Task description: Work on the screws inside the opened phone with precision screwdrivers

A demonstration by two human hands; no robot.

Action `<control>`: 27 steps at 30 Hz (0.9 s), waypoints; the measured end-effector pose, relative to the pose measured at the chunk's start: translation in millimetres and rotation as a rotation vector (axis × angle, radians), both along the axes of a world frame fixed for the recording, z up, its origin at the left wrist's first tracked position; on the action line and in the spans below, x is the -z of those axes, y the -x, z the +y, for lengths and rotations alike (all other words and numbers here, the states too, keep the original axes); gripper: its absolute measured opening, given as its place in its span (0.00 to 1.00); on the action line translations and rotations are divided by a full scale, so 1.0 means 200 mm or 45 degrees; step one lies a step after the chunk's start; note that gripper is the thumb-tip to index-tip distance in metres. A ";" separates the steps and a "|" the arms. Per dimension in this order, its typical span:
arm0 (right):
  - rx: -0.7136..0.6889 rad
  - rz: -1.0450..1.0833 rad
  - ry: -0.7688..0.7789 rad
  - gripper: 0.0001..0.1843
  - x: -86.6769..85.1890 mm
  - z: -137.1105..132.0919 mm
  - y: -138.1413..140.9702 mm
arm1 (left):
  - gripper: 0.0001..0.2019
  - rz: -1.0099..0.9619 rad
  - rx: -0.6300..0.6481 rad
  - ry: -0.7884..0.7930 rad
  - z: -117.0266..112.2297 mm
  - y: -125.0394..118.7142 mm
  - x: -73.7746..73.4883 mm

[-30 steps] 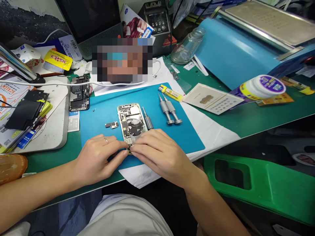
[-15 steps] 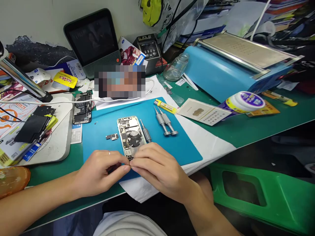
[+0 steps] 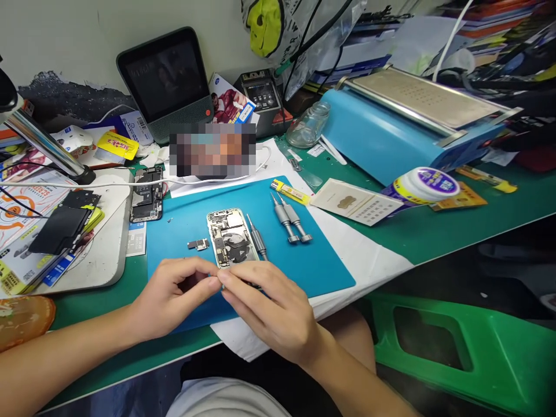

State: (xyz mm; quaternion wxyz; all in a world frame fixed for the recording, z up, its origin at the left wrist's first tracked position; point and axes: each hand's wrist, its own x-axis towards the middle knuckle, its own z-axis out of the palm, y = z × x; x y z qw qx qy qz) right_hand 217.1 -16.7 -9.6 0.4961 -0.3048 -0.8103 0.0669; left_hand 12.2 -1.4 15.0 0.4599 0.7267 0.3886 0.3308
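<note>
An opened phone (image 3: 237, 246) lies on the blue mat (image 3: 319, 263), its inner parts showing and its lower end hidden by my hands. Over that end, my left hand (image 3: 176, 295) is closed, thumb and forefinger pinched together. My right hand (image 3: 271, 304) meets it fingertip to fingertip, also closed. Whatever sits between the fingertips is too small or hidden to make out. Left of the phone rests a small phone part (image 3: 198, 244). One screwdriver (image 3: 258, 237) lies along the phone's right side, and two more screwdrivers (image 3: 290, 217) lie farther right.
A second opened phone (image 3: 146, 194) lies beyond the mat's left edge. A yellow-labelled strip (image 3: 290, 192), a card (image 3: 354, 201), a white tub (image 3: 423, 184) and a blue machine (image 3: 377, 136) stand or lie to the right. A white cable (image 3: 87, 185) crosses the back.
Both hands have shifted slightly up and left, still pinched together, and now cover more of the phone's lower end. The camera view has tilted a little.
</note>
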 end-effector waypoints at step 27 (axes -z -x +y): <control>-0.046 0.129 0.185 0.09 -0.02 0.01 -0.03 | 0.08 0.035 0.141 0.054 0.00 0.01 -0.01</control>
